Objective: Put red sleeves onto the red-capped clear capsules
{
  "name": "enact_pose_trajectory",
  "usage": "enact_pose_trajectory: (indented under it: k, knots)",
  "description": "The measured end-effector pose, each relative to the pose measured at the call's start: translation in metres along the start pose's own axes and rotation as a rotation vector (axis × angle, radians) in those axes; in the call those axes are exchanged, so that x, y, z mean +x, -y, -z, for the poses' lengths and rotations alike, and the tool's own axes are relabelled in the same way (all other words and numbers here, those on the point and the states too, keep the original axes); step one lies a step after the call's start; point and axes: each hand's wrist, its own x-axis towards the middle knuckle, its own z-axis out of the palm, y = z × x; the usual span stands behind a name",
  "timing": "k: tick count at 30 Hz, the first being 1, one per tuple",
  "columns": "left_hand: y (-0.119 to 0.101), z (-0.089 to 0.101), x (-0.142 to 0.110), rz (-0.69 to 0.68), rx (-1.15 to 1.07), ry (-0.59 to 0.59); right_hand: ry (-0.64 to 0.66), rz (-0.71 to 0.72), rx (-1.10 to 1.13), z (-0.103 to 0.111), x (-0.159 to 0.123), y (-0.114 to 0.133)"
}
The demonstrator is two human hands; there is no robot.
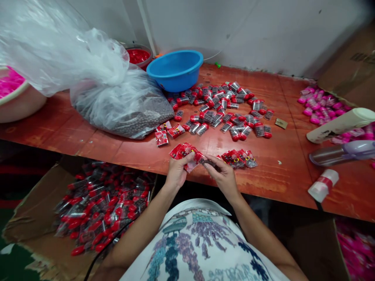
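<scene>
Seemingly midway, your left grip (177, 168) holds red packaging (176, 151) and your right grip (224, 175) a dark-filled container (211, 162) at the counter's (263, 181) front edge, grouped packets (236, 157) perhaps done rightward, many red-capped containers (216, 104) left loose behind.

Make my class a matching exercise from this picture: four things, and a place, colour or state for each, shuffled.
Things
1. Left hand
2. Basin in front of the wall
3. Knotted-looking plastic bag
4. Cardboard box at lower left

Descriptions
A. Bulging with dark beads
B. Full of red-capped containers
C. Blue
D. Holding red printed packaging

Pairs: 1-D; 2-C; 3-A; 4-B
</scene>
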Motion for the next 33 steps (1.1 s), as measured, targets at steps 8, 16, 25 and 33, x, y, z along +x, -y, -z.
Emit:
enact_pose_trajectory:
  k: [8,16,25,33]
  knots:
    - [-0.006,0.002,-0.007,0.013,0.173,0.123,0.017,-0.116,0.139,0.000,-0.003,0.001]
    - [-0.003,0.000,-0.010,0.076,0.208,0.103,-0.052,-0.007,0.000,-0.006,-0.010,-0.008]
    - [0.002,-0.001,-0.009,0.118,0.173,0.080,-0.042,-0.176,0.199,-0.010,-0.005,-0.014]
    - [0.006,0.003,-0.014,0.135,0.230,0.176,0.088,-0.248,0.298,0.002,-0.004,-0.013]
